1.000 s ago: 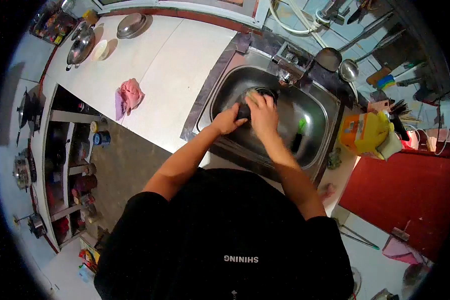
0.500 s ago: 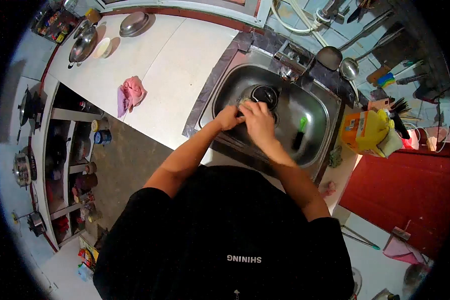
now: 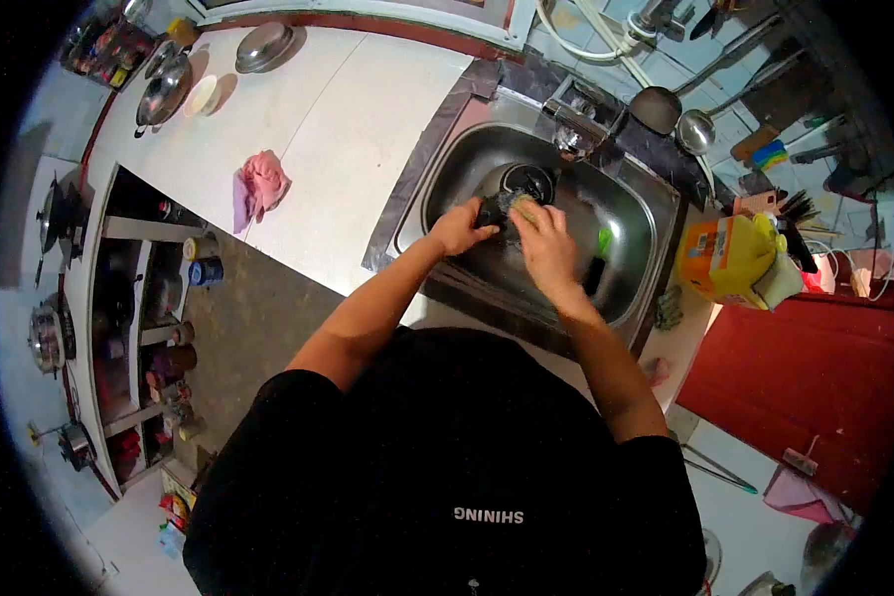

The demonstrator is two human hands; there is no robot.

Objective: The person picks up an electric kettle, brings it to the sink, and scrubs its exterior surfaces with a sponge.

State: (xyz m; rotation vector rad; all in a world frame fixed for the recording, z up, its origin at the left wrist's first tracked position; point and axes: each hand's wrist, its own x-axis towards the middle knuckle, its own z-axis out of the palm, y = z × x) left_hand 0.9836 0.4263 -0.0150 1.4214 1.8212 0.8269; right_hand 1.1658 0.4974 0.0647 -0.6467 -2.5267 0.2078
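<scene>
Both my hands are over the steel sink (image 3: 638, 214). In its left part my left hand (image 3: 459, 230) grips a small dark object (image 3: 489, 212) whose kind I cannot make out. My right hand (image 3: 548, 243) is closed on a yellowish-green scrubbing pad (image 3: 519, 203), held against or just beside the dark object. Just beyond the fingers a round black item with a pale rim (image 3: 529, 181) rests in the basin; its exact kind is unclear. To the right of my right hand lies a brush with a bright green end (image 3: 604, 240) and a dark end.
The faucet (image 3: 571, 139) stands at the sink's back edge. A pink cloth (image 3: 261, 189), a bowl (image 3: 203, 96) and metal pans (image 3: 265, 47) are on the white counter to the left. A yellow jug (image 3: 730, 260) stands right of the sink; ladles (image 3: 695, 132) hang behind.
My hands have moved apart slightly, the right one shifting right. The dark object in my left hand now shows between them, and the pad shows more plainly.
</scene>
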